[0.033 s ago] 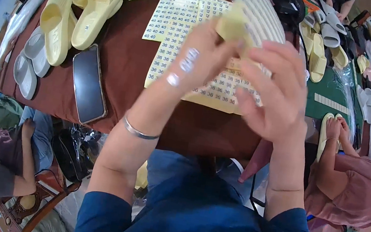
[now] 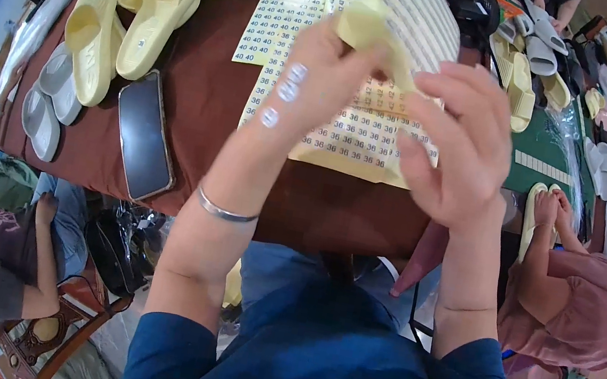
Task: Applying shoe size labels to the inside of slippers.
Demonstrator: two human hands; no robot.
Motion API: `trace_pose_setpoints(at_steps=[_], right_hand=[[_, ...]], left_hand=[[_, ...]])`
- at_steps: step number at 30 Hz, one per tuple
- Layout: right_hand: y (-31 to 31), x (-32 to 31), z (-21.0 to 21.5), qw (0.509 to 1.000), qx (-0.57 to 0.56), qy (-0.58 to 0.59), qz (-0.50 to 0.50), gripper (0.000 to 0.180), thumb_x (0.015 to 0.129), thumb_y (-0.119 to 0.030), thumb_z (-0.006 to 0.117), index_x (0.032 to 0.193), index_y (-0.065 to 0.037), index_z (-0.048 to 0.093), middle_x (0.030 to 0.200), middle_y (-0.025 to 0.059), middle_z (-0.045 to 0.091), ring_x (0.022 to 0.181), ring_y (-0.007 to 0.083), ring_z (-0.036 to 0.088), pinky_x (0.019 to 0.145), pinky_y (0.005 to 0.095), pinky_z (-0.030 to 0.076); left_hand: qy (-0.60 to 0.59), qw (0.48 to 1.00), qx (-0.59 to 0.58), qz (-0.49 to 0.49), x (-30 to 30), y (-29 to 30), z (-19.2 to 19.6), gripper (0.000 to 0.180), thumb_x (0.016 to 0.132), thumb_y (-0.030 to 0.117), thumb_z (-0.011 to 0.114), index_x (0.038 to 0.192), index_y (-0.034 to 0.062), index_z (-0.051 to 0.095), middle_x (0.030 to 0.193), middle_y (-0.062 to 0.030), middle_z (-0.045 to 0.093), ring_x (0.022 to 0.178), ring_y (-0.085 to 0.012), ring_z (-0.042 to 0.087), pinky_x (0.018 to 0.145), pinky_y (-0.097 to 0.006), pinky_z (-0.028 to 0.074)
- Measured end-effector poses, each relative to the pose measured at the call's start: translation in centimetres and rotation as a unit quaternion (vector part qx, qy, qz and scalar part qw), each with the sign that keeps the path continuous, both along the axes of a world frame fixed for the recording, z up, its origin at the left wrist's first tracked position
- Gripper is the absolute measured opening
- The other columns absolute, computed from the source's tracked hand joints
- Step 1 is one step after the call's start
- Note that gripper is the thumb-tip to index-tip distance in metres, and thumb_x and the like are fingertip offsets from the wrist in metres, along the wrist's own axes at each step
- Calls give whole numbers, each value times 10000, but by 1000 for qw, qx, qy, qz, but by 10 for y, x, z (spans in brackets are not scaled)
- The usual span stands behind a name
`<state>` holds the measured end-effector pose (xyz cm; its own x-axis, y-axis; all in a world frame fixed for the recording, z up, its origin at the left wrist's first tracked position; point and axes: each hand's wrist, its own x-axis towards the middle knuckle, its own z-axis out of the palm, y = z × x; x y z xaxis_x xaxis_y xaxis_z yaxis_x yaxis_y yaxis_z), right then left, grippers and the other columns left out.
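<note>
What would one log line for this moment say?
left hand: holds pale yellow slipper, round stickers on its back | right hand: at slipper, fingers curled | beneath: sticker sheets on brown table | nearby: phone

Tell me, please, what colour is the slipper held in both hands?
Pale yellow slipper, seen best in the head view.

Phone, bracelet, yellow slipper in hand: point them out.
phone [image 2: 146, 136], head view, middle of its dark screen.
bracelet [image 2: 222, 211], head view, band on left wrist.
yellow slipper [image 2: 369, 22], head view, part above the fingers.
</note>
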<state>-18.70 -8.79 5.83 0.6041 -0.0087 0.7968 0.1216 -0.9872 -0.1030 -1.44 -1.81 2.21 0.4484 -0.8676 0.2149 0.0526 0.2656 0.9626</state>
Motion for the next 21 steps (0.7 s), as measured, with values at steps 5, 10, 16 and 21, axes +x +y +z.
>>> trace_pose_setpoints(at_steps=[5, 10, 16, 21], right_hand=[[-15, 2, -10, 998, -43, -35, -24, 144, 781, -38, 727, 921, -26, 692, 929, 112, 681, 925, 335, 653, 827, 432, 532], [-19, 2, -15, 997, -35, -52, -37, 140, 760, -61, 753, 886, -51, 693, 893, 89, 670, 897, 308, 652, 823, 433, 528], [-19, 4, -16, 998, -36, -50, -33, 142, 747, -58, 756, 871, -53, 688, 886, 79, 665, 883, 299, 647, 807, 418, 530], [-13, 6, -18, 999, -29, -20, -22, 155, 719, -71, 767, 847, -61, 679, 863, 72, 651, 868, 301, 637, 806, 423, 532]], left_hand=[[115, 992, -42, -27, 23, -1, -7, 150, 973, 125, 644, 1085, 34, 686, 937, -52, 735, 830, -130, 689, 767, -287, 557], [141, 986, -46, -79, 22, 0, -10, 159, 970, 140, 664, 1097, 49, 691, 946, -55, 739, 830, -127, 689, 777, -282, 548], [130, 987, -35, -83, 22, 0, -11, 164, 967, 143, 667, 1098, 48, 690, 953, -61, 740, 843, -133, 688, 787, -282, 545], [106, 992, -1, -68, 23, 3, -12, 177, 959, 132, 672, 1109, 38, 682, 978, -63, 739, 858, -133, 687, 778, -276, 545]])
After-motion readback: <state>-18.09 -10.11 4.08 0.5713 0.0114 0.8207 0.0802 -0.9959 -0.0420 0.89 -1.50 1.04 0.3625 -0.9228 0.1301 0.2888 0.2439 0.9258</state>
